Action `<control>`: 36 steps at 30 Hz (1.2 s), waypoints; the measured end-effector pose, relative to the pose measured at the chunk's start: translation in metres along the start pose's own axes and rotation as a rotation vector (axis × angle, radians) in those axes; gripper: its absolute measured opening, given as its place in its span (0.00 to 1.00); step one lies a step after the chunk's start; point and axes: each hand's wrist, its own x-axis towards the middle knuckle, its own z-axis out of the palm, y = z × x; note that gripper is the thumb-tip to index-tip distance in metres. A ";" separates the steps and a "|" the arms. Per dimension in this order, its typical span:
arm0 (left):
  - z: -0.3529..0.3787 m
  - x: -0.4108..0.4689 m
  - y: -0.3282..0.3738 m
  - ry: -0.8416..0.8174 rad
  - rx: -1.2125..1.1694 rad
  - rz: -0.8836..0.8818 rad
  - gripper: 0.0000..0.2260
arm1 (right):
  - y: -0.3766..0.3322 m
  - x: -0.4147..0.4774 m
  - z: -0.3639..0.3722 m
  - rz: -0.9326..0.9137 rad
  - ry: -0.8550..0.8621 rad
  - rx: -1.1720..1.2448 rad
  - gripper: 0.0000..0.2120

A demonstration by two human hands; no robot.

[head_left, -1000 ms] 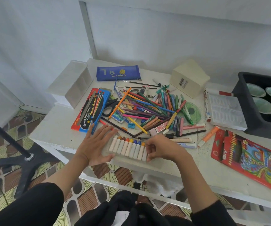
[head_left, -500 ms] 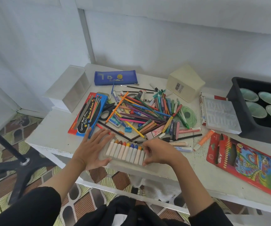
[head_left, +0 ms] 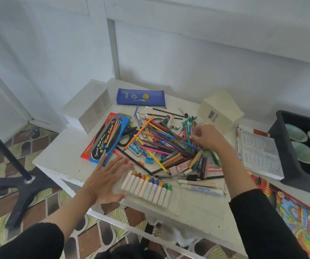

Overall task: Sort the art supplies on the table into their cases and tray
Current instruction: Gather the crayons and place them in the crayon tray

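Note:
A clear plastic tray (head_left: pixel 181 201) near the table's front edge holds a row of several white-wrapped crayons (head_left: pixel 146 187). My left hand (head_left: pixel 105 180) lies flat with fingers spread, touching the tray's left end. Behind it sprawls a loose pile of pens, pencils and markers (head_left: pixel 161 146). My right hand (head_left: pixel 208 139) reaches into the right side of that pile with bent fingers among the pens; whether it grips one is unclear. A blue pencil pouch (head_left: pixel 141 97) lies at the back. A blue-and-red pencil box (head_left: pixel 105 139) lies at left.
A red coloured-pencil case (head_left: pixel 299 217) and a white moulded tray (head_left: pixel 258 154) lie at right, next to a black bin (head_left: pixel 284 146) holding green dishes. A cream box (head_left: pixel 221 111) and a white organizer (head_left: pixel 89 105) stand at the back. Black scissors (head_left: pixel 126 137) lie in the pile.
My right hand left the right end of the crayon row and moved up into the pile. The left hand stayed at the tray's left end. The view shifted.

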 end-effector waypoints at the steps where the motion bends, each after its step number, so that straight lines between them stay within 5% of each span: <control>1: 0.000 0.000 0.000 -0.003 -0.004 0.001 0.37 | 0.006 0.011 -0.002 0.025 0.028 0.001 0.06; 9: 0.004 0.001 -0.004 -0.022 0.004 0.012 0.39 | 0.036 0.095 -0.014 0.140 0.129 -0.194 0.15; 15: 0.005 0.000 -0.005 -0.021 0.000 0.014 0.40 | 0.037 0.118 0.000 0.096 -0.026 -0.514 0.12; 19: 0.007 0.000 -0.006 -0.017 0.000 0.008 0.41 | 0.039 0.119 0.006 0.078 0.029 -0.592 0.06; 30: 0.005 0.000 -0.005 0.001 -0.029 0.013 0.39 | 0.032 0.059 0.005 0.117 0.342 -0.201 0.07; 36: 0.003 -0.001 -0.004 0.017 -0.053 0.035 0.39 | -0.012 -0.023 0.026 0.202 0.405 0.294 0.04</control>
